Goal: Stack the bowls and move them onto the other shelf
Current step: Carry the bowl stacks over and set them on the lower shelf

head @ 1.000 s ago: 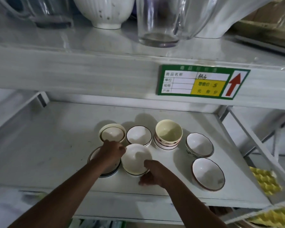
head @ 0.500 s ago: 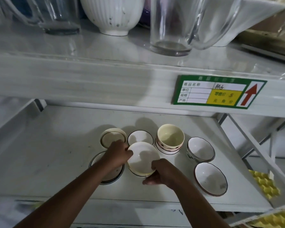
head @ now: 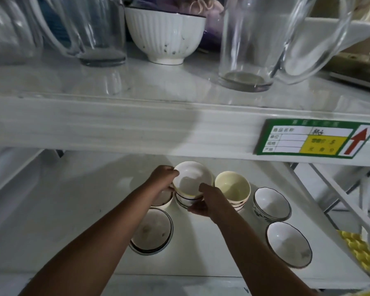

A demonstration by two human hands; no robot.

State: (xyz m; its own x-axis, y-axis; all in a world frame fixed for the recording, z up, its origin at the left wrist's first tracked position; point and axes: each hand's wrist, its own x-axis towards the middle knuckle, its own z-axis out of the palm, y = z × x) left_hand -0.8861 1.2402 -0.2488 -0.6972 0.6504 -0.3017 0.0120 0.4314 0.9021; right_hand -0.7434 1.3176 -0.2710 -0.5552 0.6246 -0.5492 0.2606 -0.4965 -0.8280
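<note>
A white bowl [head: 190,180] sits tilted on top of another bowl [head: 185,200] at the back of the lower shelf [head: 73,199]. My left hand [head: 161,178] grips its left rim and my right hand [head: 205,201] holds its right side. A cream bowl [head: 232,186] tops a small stack just to the right. Two dark-rimmed white bowls [head: 271,202] [head: 288,243] lie further right. A wide dark-rimmed bowl [head: 152,230] lies under my left forearm. Another bowl [head: 162,198] is partly hidden behind my left hand.
The upper shelf [head: 137,86] carries a ribbed white bowl [head: 165,35], a glass tumbler [head: 103,28] and a clear glass jug [head: 254,43]. A green price label [head: 314,138] sticks to its front edge. Yellow egg trays [head: 359,251] lie low at the right.
Both hands lifted the white bowl off the shelf and carried it back onto the rear bowl. The camera tilted up, showing more of the upper shelf.
</note>
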